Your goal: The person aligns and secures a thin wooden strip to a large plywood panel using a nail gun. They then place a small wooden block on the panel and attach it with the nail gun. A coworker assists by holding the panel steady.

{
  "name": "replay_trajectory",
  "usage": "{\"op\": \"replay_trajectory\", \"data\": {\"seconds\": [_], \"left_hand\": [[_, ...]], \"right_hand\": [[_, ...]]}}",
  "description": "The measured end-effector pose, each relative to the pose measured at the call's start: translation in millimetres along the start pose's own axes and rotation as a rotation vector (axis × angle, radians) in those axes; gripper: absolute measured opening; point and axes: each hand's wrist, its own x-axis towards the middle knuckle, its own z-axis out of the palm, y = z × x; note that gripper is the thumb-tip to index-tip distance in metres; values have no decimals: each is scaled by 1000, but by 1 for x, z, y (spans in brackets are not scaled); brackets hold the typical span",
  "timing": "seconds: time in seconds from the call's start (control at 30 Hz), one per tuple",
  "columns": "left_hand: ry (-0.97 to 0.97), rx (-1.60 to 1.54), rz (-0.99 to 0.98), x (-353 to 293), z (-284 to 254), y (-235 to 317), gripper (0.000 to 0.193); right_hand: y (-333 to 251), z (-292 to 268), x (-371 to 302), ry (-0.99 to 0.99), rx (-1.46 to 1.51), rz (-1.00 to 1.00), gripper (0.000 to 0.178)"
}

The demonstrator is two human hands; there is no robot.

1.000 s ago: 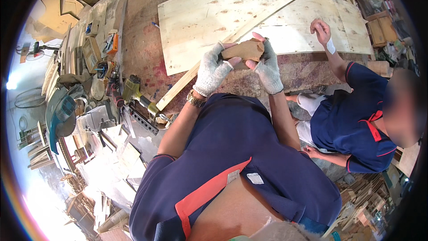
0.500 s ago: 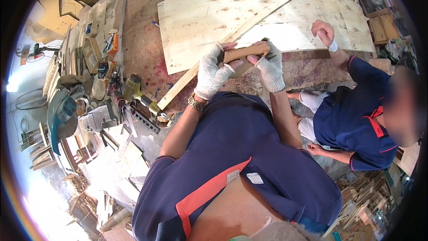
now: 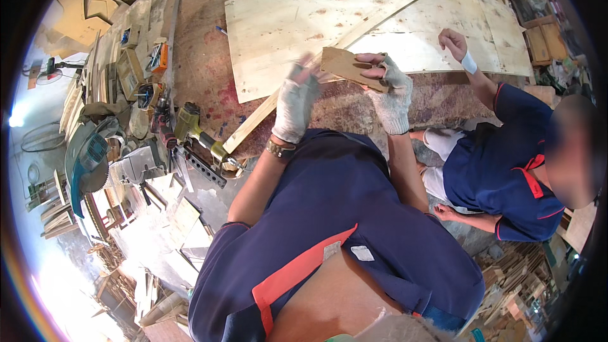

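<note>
My right hand [image 3: 391, 92], in a whitish knit glove with bare fingertips, grips a folded brown sheet [image 3: 345, 65] that looks like sandpaper. Its fingers lie over the sheet's right side, and the broad face is turned up. Just left of the sheet is my left hand [image 3: 297, 98], gloved the same way. Its fingers are blurred by motion but look spread, with nothing seen between them. Beneath and beyond both hands lies a large pale plywood panel [image 3: 272, 31]. A long wooden strip [image 3: 256, 121] runs slantwise across the panel and past its near edge.
At right stands a co-worker [image 3: 500, 152], one hand [image 3: 453, 42] raised over the panel. A green drill [image 3: 199, 130] lies left of my left forearm, near a red-and-black power tool [image 3: 166, 125]. Farther left is a circular-blade saw [image 3: 92, 164]. Wood offcuts [image 3: 513, 285] pile up at lower right.
My left hand has come off the brown sheet and moved slightly left. My right hand has turned the sheet so its broad face shows. The co-worker's raised hand has shifted slightly left.
</note>
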Motion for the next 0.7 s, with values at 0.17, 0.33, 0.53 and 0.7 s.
{"op": "replay_trajectory", "data": {"seconds": [0.17,0.33,0.53,0.7], "left_hand": [[-183,-421,-339,-1,-15,-5,57],[49,-230,-198,-5,-16,-9,55],[-70,-266,-252,-19,-12,-9,56],[-152,-105,-176,-27,-5,-9,57]], "right_hand": [[-5,8,-4,-187,-2,76,30],[-10,15,-12,-279,-269,-116,17],[-15,15,-27,-244,-361,-73,16],[-17,17,-39,-103,-271,12,15]]}}
